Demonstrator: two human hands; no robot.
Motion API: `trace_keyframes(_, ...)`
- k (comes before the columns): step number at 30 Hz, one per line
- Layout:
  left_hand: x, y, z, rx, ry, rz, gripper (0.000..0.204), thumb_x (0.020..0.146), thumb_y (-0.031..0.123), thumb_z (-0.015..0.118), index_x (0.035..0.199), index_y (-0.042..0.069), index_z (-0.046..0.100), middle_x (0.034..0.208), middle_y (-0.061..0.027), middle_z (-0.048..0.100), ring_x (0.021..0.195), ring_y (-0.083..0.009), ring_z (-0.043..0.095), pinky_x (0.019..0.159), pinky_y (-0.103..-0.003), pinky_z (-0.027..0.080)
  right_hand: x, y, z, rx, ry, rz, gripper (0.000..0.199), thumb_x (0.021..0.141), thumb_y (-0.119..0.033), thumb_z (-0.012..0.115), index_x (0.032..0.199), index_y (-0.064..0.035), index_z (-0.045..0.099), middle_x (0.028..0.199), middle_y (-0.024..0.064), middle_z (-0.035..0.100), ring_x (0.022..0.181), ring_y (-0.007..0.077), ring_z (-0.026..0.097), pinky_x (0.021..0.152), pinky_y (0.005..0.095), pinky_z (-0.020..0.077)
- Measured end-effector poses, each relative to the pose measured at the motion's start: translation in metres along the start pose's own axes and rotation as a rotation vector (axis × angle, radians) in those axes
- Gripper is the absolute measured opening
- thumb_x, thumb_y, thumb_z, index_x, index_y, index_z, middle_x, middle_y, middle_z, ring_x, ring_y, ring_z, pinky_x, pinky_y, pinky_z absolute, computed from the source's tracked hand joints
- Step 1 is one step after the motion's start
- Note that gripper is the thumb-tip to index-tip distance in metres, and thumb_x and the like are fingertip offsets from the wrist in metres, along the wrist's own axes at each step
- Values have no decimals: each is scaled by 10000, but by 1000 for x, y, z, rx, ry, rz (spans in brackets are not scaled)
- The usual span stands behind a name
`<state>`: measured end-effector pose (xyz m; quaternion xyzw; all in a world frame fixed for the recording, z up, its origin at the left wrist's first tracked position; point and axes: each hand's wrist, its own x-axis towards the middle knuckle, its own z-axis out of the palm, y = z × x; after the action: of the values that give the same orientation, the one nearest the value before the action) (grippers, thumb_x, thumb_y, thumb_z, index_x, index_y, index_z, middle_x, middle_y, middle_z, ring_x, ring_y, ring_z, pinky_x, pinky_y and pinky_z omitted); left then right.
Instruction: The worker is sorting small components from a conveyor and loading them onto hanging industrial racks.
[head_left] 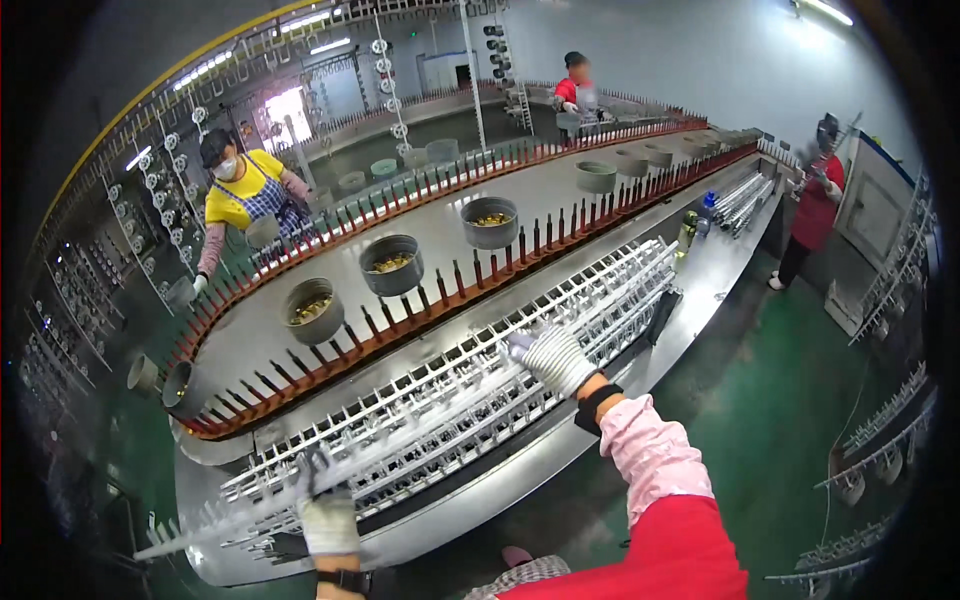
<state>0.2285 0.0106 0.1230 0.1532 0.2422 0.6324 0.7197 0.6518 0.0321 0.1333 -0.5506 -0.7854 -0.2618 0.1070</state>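
Note:
My left hand [325,510], in a white work glove, is closed around the near end of a long white pronged rack bar [400,435] that looks blurred. My right hand [552,358], also gloved, grips the same bar further along, above the stack of white racks [560,330] lying on the metal workbench [470,510]. The bar stretches from the lower left up toward the middle of the picture. My right sleeve is pink with a red apron below it.
A conveyor line with red-brown pegs [420,300] curves past grey buckets [390,265] of small parts. A person in yellow [245,195] works across the line; a person in red [577,90] stands at the far end, another person [815,205] at right. Green floor [780,400] lies right.

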Motion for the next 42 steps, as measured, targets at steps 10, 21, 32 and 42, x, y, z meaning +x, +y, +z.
trace_keyframes(10, 39, -97, 48, 58, 145, -283, 227, 671, 178, 680, 859, 91, 585, 954, -47, 547, 912, -207, 503, 774, -417, 474, -43, 80, 53, 26, 41, 231, 195, 725, -126, 505, 908, -78, 556, 1133, 80, 518, 877, 309, 549, 779, 400, 439)
trace_keyframes(21, -1, -196, 13, 13, 282, -353, 177, 739, 98, 641, 888, 40, 565, 872, -70, 584, 814, -229, 569, 793, -440, 483, -130, 108, 82, 158, -152, 461, 304, 804, -226, 454, 1078, -119, 529, 1042, 137, 559, 946, 358, 519, 841, 397, 415)
trace_keyframes(32, 19, -234, -13, 120, 342, -202, 216, 769, 81, 599, 975, 92, 535, 964, -53, 568, 905, -219, 523, 777, -412, 482, -161, 122, 123, 98, 36, 270, 159, 765, -132, 484, 892, -77, 562, 1008, 95, 566, 977, 296, 488, 840, 432, 394)
trace_keyframes(42, 37, -234, 3, 144, 361, -305, 381, 828, 163, 545, 1153, 24, 403, 1084, -139, 497, 974, -298, 513, 818, -376, 471, -151, 125, 147, 186, -180, 423, 211, 775, -95, 495, 970, -52, 560, 1087, 118, 532, 1002, 294, 480, 877, 399, 375)
